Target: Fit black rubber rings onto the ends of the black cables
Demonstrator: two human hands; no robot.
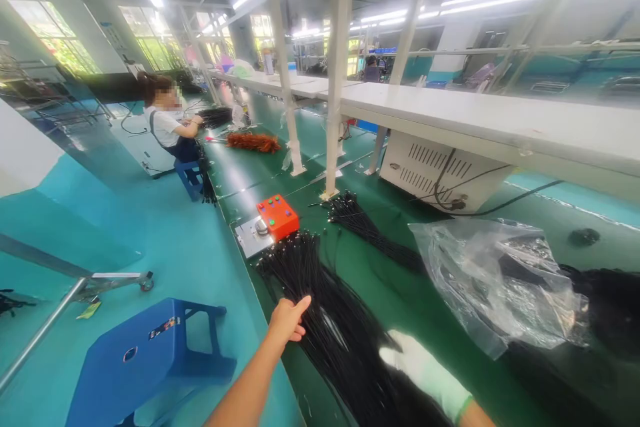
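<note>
A thick bundle of black cables [325, 320] lies along the green bench, its small metal-tipped ends fanned out at the far end. My left hand [287, 321], bare, is at the bundle's left edge. Its thumb points out over the cables, apart from the half-curled fingers, and no held thing shows. On my right hand [420, 367] is a white glove; it rests over the bundle's right side with thumb and fingers apart. Just beyond the fanned ends sits an orange box with coloured buttons [279, 215], attached to a metal plate [250, 237].
Another black cable bundle [373, 233] runs toward a clear plastic bag [495, 280] at right. A blue stool [150, 353] stands on the floor at left. White posts [334, 80] rise from the bench below a white shelf [475, 107]. Farther along, a person [167, 123] sits working.
</note>
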